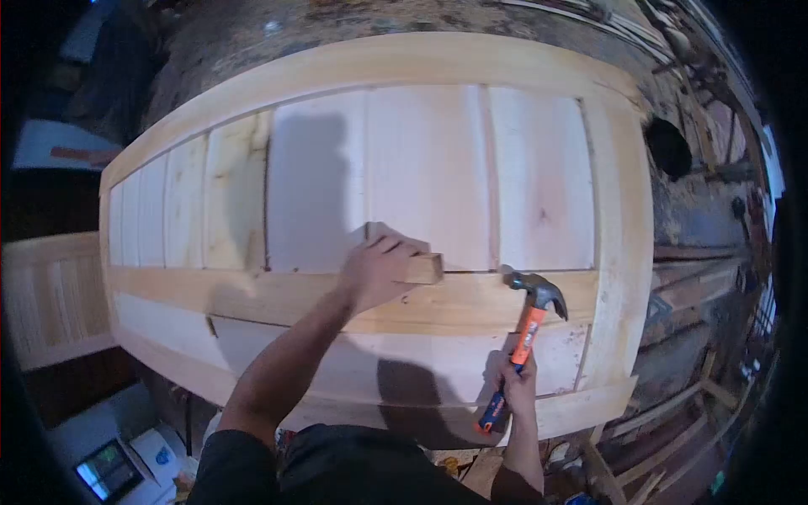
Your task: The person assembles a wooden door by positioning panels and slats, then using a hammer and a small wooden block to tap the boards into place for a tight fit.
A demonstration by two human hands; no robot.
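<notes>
Wooden door [619,185] lay flat before the person. Nearest, the right hand [519,387] was wrapped around the hammer [528,330] partway up its handle, likely for control. Farther in, the left hand [379,268] gripped a wood block [427,268] by the middle rail [480,301], fingers curled over it, seemingly to steady it. Beyond, pale boards [425,168] showed soft grain, a small knot [543,215] and dark joint lines within a yellower frame [379,63].

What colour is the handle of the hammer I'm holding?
The hammer's handle is orange and dark blue, seen in the head view.
</notes>
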